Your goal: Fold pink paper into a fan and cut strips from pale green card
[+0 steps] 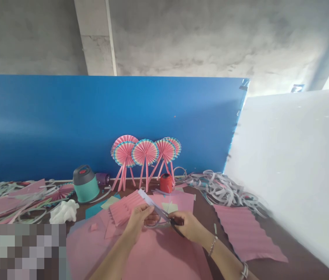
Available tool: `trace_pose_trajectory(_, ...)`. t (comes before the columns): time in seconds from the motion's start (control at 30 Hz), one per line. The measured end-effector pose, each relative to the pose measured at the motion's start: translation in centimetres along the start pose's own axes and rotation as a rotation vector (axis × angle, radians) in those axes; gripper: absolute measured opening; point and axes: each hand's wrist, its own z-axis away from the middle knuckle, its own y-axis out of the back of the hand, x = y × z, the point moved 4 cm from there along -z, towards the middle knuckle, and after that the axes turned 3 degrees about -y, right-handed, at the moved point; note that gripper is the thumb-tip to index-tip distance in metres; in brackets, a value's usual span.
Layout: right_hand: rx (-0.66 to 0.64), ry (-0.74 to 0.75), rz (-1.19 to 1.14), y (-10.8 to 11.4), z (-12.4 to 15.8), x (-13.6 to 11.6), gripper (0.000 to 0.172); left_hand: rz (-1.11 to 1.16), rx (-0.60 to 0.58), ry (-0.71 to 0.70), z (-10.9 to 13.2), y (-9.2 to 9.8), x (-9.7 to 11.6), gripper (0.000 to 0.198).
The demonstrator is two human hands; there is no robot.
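Currently, a brown desk (294, 268) is standing beneath a concrete ceiling (196, 35), and a blue panel (65, 120) is rising behind pleated pink paper fans (145, 152). A teal, grey-lidded container (86, 189) is hiding its contents. Above smooth pink sheets (164, 256), the left hand (139, 217) is pinching a thin pale strip (150, 199); the right hand (190, 226) is gripping black-handled scissors (176, 228) at the strip.
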Motion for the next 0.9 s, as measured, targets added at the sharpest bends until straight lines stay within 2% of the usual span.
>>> trace_pose_trajectory(0.23,0.017,-0.006,0.032,-0.03,-0.1,0.41,0.024,0.008,0.051,-0.068,0.04,0.17,0.46,0.035)
trace_pose_trajectory(0.63,0.01,-0.021,-0.04,-0.27,-0.04,0.07,0.031,-0.002,0.024,-0.036,0.14,-0.29,0.06,0.037)
trace_pose_trajectory(0.9,-0.008,-0.016,-0.082,-0.43,0.0,-0.05,0.026,-0.004,0.023,-0.02,-0.03,-0.35,-0.37,0.038)
